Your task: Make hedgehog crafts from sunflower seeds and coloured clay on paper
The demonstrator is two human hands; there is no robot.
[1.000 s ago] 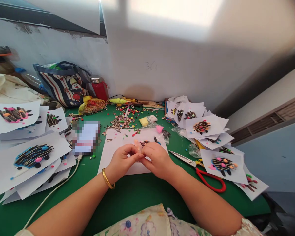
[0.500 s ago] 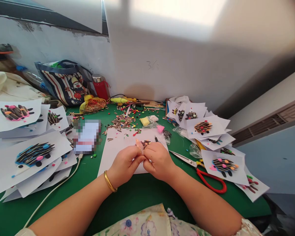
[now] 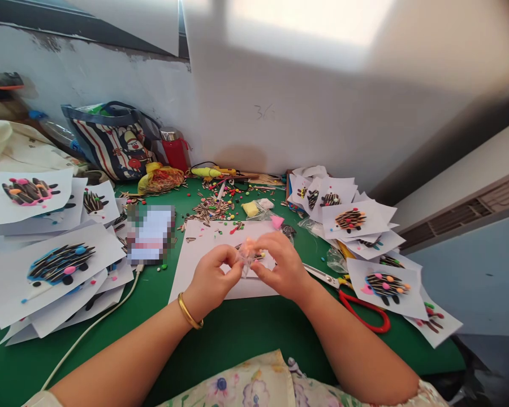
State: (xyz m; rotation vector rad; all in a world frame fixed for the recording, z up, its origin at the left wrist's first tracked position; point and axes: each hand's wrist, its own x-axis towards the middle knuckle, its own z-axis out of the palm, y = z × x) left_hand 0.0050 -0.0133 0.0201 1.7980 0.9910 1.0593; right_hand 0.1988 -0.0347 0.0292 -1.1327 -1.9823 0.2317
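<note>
My left hand (image 3: 214,276) pinches the edge of a small clear plastic bag (image 3: 246,263) between thumb and forefinger. Peach-orange clay (image 3: 249,244) shows at the bag's top. At the bag's other side is my right hand (image 3: 282,264), its fingers curved and thumb and fingertips gripping the plastic. Behind and below the hands lies a white sheet of paper (image 3: 195,257) with small coloured bits on it. A sunflower-seed picture (image 3: 259,256) on white paper is partly hidden by the bag and my right hand.
Seed-hedgehog pictures pile up at left (image 3: 61,265) and right (image 3: 388,287). Red-handled scissors (image 3: 365,314) lie by the right pile. A phone (image 3: 151,234) with a white cable sits left. Sunflower seeds (image 3: 212,209), yellow clay (image 3: 250,209) and pink clay (image 3: 277,221) are farther back.
My hands have moved slightly apart, and the right hand's fingers have lifted and opened out. The plastic bag and its orange clay now show more between them.
</note>
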